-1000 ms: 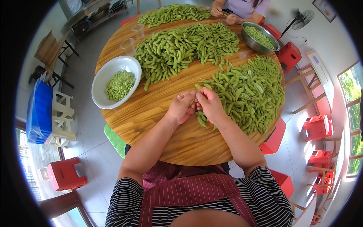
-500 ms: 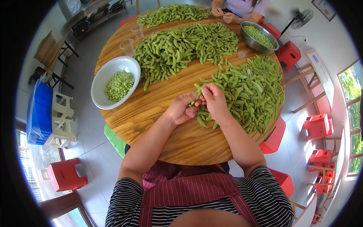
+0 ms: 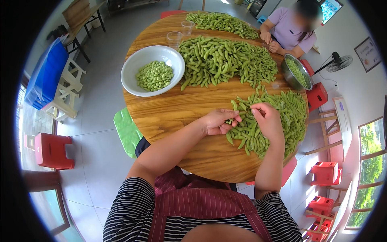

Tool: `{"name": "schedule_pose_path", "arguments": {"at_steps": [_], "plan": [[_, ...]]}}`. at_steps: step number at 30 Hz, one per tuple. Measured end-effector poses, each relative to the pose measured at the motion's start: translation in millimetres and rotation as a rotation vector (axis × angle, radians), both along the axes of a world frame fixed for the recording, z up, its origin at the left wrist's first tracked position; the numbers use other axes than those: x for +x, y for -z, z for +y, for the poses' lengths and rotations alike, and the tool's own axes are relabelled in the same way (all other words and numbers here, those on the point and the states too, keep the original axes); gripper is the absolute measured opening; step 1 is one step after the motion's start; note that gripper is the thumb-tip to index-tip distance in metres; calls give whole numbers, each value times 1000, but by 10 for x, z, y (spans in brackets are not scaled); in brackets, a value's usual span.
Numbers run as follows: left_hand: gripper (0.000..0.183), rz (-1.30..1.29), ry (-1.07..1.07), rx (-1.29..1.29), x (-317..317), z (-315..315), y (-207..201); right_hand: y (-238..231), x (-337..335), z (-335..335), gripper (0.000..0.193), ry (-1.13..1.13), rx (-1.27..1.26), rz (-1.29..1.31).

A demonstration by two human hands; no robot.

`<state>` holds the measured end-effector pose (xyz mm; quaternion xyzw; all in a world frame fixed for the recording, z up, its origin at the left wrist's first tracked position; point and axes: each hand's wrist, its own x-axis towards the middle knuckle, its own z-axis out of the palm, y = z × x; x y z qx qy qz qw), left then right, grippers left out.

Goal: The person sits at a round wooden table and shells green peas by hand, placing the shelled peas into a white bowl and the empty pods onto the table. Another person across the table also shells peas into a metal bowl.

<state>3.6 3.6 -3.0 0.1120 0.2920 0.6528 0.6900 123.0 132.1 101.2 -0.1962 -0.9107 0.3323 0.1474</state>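
My left hand (image 3: 222,122) is closed, palm partly up, at the near left edge of a heap of edamame pods (image 3: 278,117). Bits of green bean (image 3: 229,121) show between its thumb and fingers. Over the same heap my right hand (image 3: 267,121) is bent in a pinch, apart from the left. Whatever its fingertips hold, if anything, cannot be made out. A white bowl (image 3: 128,76) with shelled green beans (image 3: 155,76) in it stands at the left of the round wooden table (image 3: 161,115).
Larger heaps of pods (image 3: 229,58) cover the table's middle and far side. Two clear plastic cups (image 3: 174,39) stand behind the white bowl. At the far right, a person (image 3: 288,28) sits by a metal bowl (image 3: 300,82) of beans. A green stool (image 3: 127,131) is at left.
My hands, together on a pod before, have parted; the right is now over the heap, the left still closed. The view has shifted, showing more of the other person.
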Motion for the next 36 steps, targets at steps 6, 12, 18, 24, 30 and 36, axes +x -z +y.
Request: {"name": "schedule_pose_path", "arguments": {"at_steps": [6,12,18,24,30,36], "plan": [[21,70,50,21,-14,-3,-2,267,-1117,-85,15,-204,216,-119],[19,91,83,15,-26,18,18,821,-1674,18,18,-203,488,-194],[17,74,28,17,-1,-14,16,712,-1510,-59,21,-120,299,-310],[18,-45,-219,87,-101,-110,-132,494,-738,-60,17,93,-521,130],[23,-104,-675,49,-395,-335,-522,538,-305,-136,10,130,-940,465],[30,626,-1058,-220,-1192,-848,-1013,664,-282,-105,8,31,-866,381]]}}
